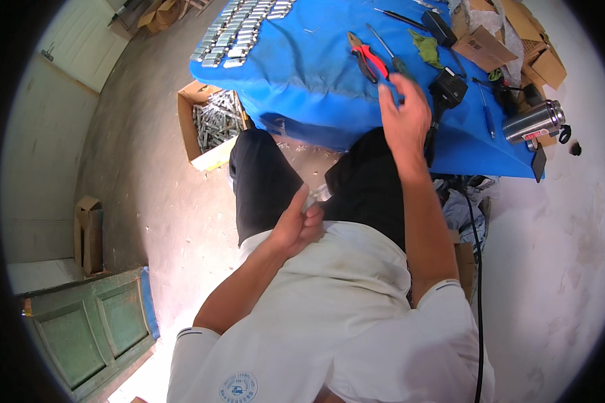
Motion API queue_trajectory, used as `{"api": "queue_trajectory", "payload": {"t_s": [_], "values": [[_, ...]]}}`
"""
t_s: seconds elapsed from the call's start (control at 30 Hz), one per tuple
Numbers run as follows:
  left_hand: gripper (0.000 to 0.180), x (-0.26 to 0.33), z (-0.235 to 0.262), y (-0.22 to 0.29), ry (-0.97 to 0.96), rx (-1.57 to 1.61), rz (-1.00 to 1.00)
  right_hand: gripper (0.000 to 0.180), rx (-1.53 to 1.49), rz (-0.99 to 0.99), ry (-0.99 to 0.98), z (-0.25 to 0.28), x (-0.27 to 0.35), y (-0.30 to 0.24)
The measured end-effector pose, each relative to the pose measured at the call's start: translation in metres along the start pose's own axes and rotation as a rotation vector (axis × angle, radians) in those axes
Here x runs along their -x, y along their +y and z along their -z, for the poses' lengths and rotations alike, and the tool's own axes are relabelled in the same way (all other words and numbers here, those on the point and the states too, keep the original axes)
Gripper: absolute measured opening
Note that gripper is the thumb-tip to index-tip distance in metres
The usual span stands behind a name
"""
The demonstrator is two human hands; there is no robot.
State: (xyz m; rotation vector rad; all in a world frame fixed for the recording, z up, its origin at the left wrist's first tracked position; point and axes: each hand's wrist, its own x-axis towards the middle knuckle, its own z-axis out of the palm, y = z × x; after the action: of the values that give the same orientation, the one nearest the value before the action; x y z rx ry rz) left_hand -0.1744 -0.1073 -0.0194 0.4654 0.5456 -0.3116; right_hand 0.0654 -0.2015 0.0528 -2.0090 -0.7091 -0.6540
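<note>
Above my lap, my left hand is closed around a small pale grey piece, mostly hidden by the fingers. My right hand reaches over the near side of the blue-covered table, thumb and forefinger apart. Its fingertips are at the dark green handle of a screwdriver, covering the handle's end; no grip around it shows. Just left of that lie pliers with red and black handles. A black boxy device stands right of the hand.
Rows of shiny metal parts cover the table's far left. Below, a cardboard box holds many metal pieces. A steel flask, a blue screwdriver and opened cartons are at right. A black cable hangs beside my right arm.
</note>
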Motion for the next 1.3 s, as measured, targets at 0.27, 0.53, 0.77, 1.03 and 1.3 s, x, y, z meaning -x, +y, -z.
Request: {"api": "queue_trajectory", "payload": {"t_s": [0.27, 0.53, 0.77, 1.03, 1.3], "values": [[0.054, 0.005, 0.002, 0.004, -0.019, 0.008, -0.052, 0.043, 0.471, -0.021, -0.359, -0.06, -0.047, 0.043], [0.053, 0.005, 0.009, 0.003, -0.073, 0.056, -0.062, 0.035, 0.525, -0.052, -0.479, -0.075, -0.059, 0.055], [0.053, 0.008, 0.016, 0.003, -0.074, 0.136, -0.079, 0.039, -0.983, -0.751, -0.384, 0.015, -0.019, -0.014], [0.054, 0.008, 0.011, 0.002, -0.131, 0.019, -0.092, 0.056, -1.698, -0.812, -0.663, 0.106, 0.105, -0.073], [0.054, 0.009, 0.01, 0.001, -0.086, -0.027, -0.116, 0.055, -1.626, -0.817, -0.841, 0.127, 0.127, -0.068]]}}
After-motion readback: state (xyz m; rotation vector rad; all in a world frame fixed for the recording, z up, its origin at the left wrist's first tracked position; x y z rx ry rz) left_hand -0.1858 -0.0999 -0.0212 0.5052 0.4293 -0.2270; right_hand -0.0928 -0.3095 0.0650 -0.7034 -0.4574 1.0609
